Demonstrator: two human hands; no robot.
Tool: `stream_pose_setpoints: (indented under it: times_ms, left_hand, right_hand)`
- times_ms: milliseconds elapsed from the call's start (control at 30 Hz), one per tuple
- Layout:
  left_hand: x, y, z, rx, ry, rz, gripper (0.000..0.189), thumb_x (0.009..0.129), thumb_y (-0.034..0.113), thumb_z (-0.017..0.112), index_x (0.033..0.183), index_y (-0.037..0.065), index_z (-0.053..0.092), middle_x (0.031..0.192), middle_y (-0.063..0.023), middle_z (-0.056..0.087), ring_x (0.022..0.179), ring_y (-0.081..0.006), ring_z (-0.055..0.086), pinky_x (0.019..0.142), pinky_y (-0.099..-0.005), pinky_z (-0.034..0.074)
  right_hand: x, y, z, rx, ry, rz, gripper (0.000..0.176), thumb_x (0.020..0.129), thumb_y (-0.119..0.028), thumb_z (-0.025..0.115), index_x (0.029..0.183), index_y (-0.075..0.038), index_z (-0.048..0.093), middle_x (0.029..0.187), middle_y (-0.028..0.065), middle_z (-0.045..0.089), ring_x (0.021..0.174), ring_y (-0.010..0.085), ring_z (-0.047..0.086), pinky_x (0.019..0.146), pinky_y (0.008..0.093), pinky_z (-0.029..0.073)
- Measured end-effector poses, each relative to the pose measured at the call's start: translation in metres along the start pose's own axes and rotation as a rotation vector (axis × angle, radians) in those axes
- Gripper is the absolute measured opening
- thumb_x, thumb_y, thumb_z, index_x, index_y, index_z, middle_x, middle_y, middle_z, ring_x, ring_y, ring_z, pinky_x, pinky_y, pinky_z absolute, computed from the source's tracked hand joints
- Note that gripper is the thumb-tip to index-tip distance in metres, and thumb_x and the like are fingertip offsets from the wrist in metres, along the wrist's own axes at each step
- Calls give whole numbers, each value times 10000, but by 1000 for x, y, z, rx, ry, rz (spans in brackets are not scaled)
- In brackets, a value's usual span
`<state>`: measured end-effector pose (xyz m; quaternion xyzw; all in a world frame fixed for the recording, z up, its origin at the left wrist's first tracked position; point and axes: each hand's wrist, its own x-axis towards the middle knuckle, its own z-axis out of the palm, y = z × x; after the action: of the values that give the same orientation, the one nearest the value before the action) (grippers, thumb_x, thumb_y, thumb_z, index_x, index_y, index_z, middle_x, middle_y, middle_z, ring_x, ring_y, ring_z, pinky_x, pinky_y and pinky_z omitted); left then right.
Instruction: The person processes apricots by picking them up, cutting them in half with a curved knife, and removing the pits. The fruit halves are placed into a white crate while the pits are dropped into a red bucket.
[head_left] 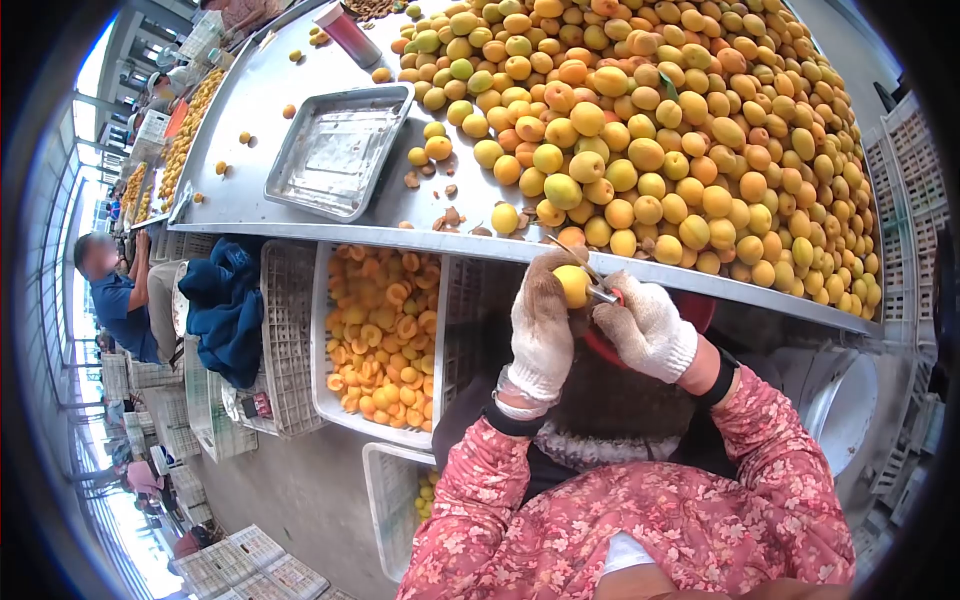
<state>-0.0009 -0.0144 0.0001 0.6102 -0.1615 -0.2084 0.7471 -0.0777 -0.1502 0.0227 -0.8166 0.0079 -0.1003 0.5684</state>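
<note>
Yellow fruit, one piece, whole as far as it shows: raised between the two hands at the near edge of the steel table. Judged light, firm-skinned and soft beneath, so likely to bruise under a hard pinch; skin probably slick if juice gets on it. Best hold: round its widest part, with fingertips rather than palm, keeping glove clear of any metal.

Left hand: gloved, fingers curled up round the fruit's left side, gripping it. Right hand: gloved, fingers folded closed on a slim metal tool, whose metal end lies against or just beside the fruit; contact cannot be told. Tool presumably stiff, best held by the handle.

Outward: loose fruit pile on the table, far and right of the hands. Metal tray to the far left, brown scraps between it and the hands. Below the table edge, left of the left hand, a white crate holds halved fruit. A red container shows partly beneath the right hand
</note>
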Motion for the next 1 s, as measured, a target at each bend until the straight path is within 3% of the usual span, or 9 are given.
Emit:
stream_pose_setpoints:
  times_ms: [100, 167, 367, 433, 533, 600, 700, 867, 1000]
  left_hand:
    - [-5, 3, -1, 73, 14, 68, 552, 1030, 532, 367, 1184, 39, 562, 930, -11, 597, 784, -71, 556, 645, -203, 455]
    - [-6, 5, -3, 153, 40, 136, 478, 1047, 452, 396, 1089, 20, 595, 954, -57, 623, 882, -133, 578, 799, -280, 480]
    - [-6, -11, -13, 87, 73, 98, 449, 1055, 424, 390, 1051, 28, 602, 932, -42, 614, 869, -117, 562, 808, -285, 465]
    - [-7, -8, -14, 4, 66, 18, 443, 1058, 427, 383, 1038, 45, 606, 942, -28, 615, 866, -115, 561, 814, -281, 460]
    - [-7, 2, -13, -69, 82, -34, 461, 1054, 449, 385, 1038, 47, 609, 936, -30, 617, 869, -118, 569, 823, -278, 460]
    - [-3, -9, -13, -185, 10, -50, 491, 1048, 486, 374, 1051, 53, 605, 916, -32, 616, 855, -128, 576, 827, -281, 469]
    - [-1, 2, -11, -699, 85, -171, 546, 1020, 566, 355, 1110, 67, 559, 885, -38, 610, 846, -138, 591, 812, -300, 487]
    - [5, -2, -11, -457, 20, -42, 649, 964, 658, 330, 1147, 64, 514, 854, -84, 606, 824, -213, 604, 895, -385, 493]
    - [4, -9, -10, -621, -20, 12, 605, 1001, 583, 350, 1197, 34, 513, 896, -104, 636, 861, -212, 616, 866, -365, 486]
  right_hand:
    - [-3, 11, 15, 50, 74, -66, 127, 925, -124, 618, 944, -25, 540, 707, 133, 635, 642, 323, 648, 597, 346, 492]
    - [-6, 12, 22, 54, 59, -17, 121, 929, -120, 611, 946, -25, 537, 713, 128, 636, 639, 308, 645, 599, 344, 491]
    - [-3, 20, 46, 309, 167, 80, 271, 1001, -287, 535, 897, -37, 520, 622, 54, 562, 515, 206, 553, 493, 309, 445]
    - [2, -7, 27, 850, -148, 698, 434, 1016, -454, 457, 822, -69, 510, 510, 19, 427, 377, 166, 411, 375, 281, 342]
    - [1, -16, 22, 1143, -406, 761, 621, 940, -688, 409, 716, -113, 477, 436, -26, 323, 310, 114, 311, 325, 278, 279]
    - [-4, -15, 36, 1174, -434, 595, 616, 948, -665, 432, 735, -91, 497, 450, -15, 356, 328, 117, 346, 319, 268, 278]
    - [-4, -12, 23, 664, -162, 506, 407, 1016, -433, 472, 955, -40, 553, 547, 25, 471, 335, 114, 399, 298, 242, 309]
    - [-8, 1, 27, 317, -73, 235, 157, 971, -199, 570, 980, -43, 559, 703, 41, 590, 625, 147, 552, 594, 279, 436]
    - [-6, 3, 25, 116, -103, 241, 168, 956, -194, 595, 964, -31, 556, 680, 134, 564, 611, 228, 573, 594, 342, 458]
